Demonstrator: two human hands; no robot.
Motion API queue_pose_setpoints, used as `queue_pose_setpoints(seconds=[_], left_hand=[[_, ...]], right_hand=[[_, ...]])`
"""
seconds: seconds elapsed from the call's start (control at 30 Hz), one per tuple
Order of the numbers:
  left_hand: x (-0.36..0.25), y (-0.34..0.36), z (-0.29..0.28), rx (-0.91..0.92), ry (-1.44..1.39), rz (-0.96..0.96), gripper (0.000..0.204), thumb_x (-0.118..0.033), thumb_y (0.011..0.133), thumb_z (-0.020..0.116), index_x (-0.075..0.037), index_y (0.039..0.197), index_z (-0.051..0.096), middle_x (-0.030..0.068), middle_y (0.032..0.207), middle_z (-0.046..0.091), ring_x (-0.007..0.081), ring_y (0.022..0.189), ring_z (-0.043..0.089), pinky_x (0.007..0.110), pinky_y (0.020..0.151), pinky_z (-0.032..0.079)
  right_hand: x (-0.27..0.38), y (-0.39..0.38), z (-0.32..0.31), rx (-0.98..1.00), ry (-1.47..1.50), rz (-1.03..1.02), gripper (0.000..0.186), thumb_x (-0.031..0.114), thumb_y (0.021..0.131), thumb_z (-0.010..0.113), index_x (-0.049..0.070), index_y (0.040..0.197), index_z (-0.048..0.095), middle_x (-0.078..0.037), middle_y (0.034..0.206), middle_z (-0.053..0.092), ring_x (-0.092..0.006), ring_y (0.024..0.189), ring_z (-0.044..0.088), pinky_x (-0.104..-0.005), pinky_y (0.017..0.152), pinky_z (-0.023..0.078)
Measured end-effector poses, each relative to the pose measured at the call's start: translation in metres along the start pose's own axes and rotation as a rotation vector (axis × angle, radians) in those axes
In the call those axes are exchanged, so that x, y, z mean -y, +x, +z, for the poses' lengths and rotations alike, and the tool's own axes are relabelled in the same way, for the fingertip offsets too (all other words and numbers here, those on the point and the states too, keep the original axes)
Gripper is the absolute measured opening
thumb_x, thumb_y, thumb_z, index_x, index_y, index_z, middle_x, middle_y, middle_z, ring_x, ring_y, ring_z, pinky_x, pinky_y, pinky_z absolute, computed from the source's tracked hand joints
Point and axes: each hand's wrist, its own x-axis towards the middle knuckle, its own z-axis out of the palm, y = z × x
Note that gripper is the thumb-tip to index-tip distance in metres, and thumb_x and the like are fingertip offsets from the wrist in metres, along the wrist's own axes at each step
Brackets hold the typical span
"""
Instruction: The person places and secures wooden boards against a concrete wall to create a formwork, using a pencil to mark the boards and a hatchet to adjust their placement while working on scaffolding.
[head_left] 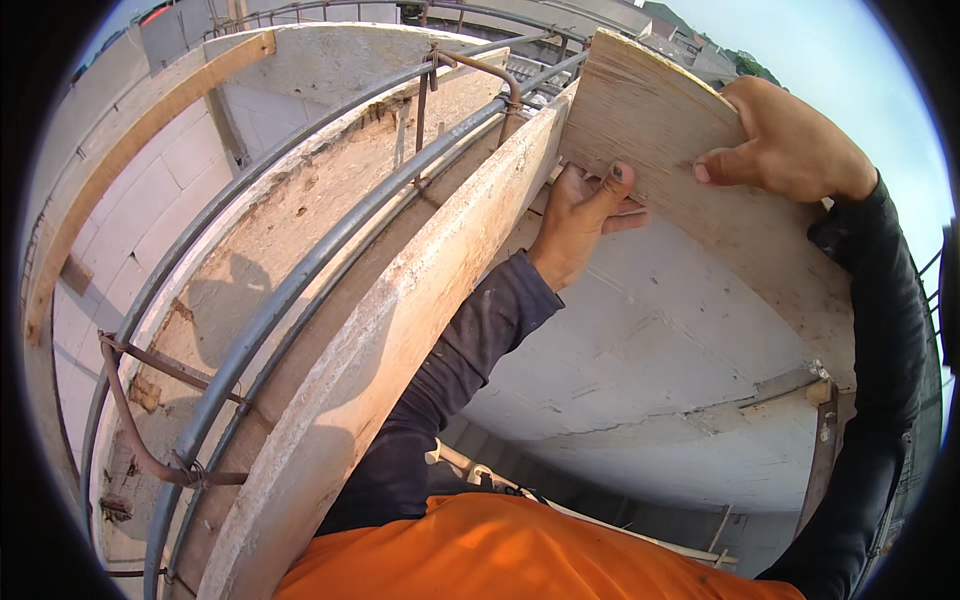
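A plywood panel [650, 110] stands tilted at the upper right, beyond the end of a long pale form board [400, 300]. My right hand [800, 145] is closed over the panel's upper edge, its thumb on the near face and its fingers hidden behind. At the panel's lower edge, next to the form board's end, is my left hand [575, 225]. Its thumb lies against the panel's face and its fingers curl under the edge, partly hidden. My left forearm passes along the right side of the form board.
Curved steel bars [330, 250] tied with rusty stirrups [135, 420] run left of the form board. Another curved board [270, 220] stands beyond them, before a pale block wall [160, 180]. A grey sheet [620, 350] lies below my hands, near a wooden upright [820, 450].
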Motion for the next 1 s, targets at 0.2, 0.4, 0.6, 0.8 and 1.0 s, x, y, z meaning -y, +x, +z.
queue_pose_setpoints(seconds=[0.2,0.4,0.6,0.8,1.0], left_hand=[[0.013,0.011,-0.007,0.068,-0.04,0.005,0.077,-0.052,0.099,0.067,0.002,0.145,0.037,0.0199,0.135,0.058,0.0286,0.116,0.068,0.044,0.095,0.06],[-0.001,-0.007,0.006,0.04,-0.088,0.03,0.077,-0.053,0.098,0.067,0.002,0.144,0.038,0.0194,0.133,0.06,0.0267,0.119,0.067,0.044,0.097,0.058],[0.003,0.0,-0.008,0.09,0.006,0.052,0.08,-0.055,0.096,0.07,0.003,0.143,0.041,0.0148,0.127,0.06,0.0213,0.116,0.064,0.039,0.095,0.056],[-0.022,-0.03,0.009,-0.044,-0.004,0.216,0.071,-0.055,0.094,0.074,0.004,0.127,0.054,0.011,0.117,0.063,0.0156,0.106,0.063,0.034,0.09,0.055],[-0.018,-0.045,0.013,0.033,-0.007,0.128,0.066,-0.047,0.099,0.069,0.001,0.138,0.045,0.0139,0.131,0.058,0.0208,0.119,0.061,0.038,0.096,0.054]], right_hand=[[-0.013,0.005,0.002,0.001,0.144,-0.006,0.049,0.024,0.077,0.081,-0.007,0.113,0.071,-0.02,0.096,0.074,-0.0283,0.085,0.071,-0.0381,0.086,0.054],[-0.011,0.008,0.0,-0.008,0.147,0.008,0.049,0.023,0.075,0.081,-0.008,0.111,0.07,-0.02,0.095,0.074,-0.0276,0.085,0.071,-0.0373,0.085,0.054],[-0.029,0.017,0.002,0.05,0.275,-0.073,0.052,0.022,0.073,0.082,-0.008,0.113,0.07,-0.022,0.097,0.074,-0.0281,0.084,0.071,-0.0364,0.085,0.055],[0.01,-0.012,0.0,-0.088,0.122,-0.122,0.052,0.016,0.069,0.085,-0.01,0.112,0.07,-0.023,0.095,0.074,-0.0278,0.079,0.071,-0.0358,0.08,0.056],[0.016,-0.033,-0.012,-0.009,0.244,-0.053,0.045,0.015,0.072,0.085,-0.009,0.107,0.072,-0.021,0.088,0.075,-0.027,0.075,0.069,-0.0346,0.077,0.055]])
